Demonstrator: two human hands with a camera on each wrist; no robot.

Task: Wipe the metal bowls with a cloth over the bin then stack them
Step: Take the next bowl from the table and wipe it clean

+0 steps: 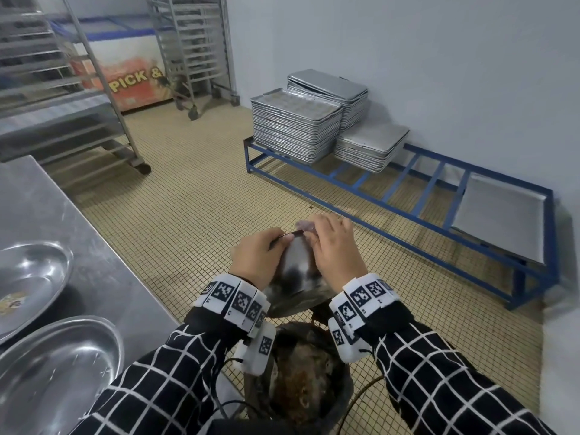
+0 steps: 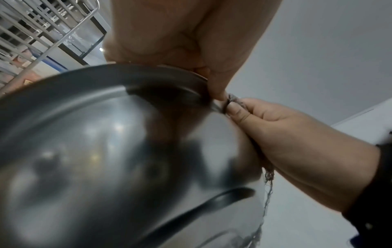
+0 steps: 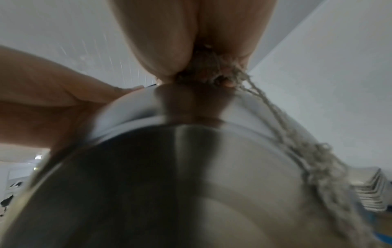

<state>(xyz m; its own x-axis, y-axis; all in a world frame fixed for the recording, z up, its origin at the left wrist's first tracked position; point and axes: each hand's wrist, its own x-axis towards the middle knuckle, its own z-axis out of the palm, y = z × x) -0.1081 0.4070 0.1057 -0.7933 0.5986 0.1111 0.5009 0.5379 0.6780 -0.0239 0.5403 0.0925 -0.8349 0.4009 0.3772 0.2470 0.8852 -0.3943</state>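
Tiled kitchen floor, pale walls. Lower left of frame: bench (image 1: 62, 215) carrying two more bowls (image 1: 59, 365). Centre: left hand (image 1: 255, 257) grips held bowl (image 1: 296, 271) by its rim, bowl tilted away, underside toward the wearer. Bin (image 1: 314, 384) directly below, bottom centre, holding brown waste. Right hand (image 1: 337, 251) pinches cloth (image 2: 230, 99) onto the rim beside the left fingers. Judgement: run the cloth round the whole rim, turning the bowl, keeping it above the bin. Bowl: shiny steel, flanged rim; cloth grey, frayed, threads trailing.
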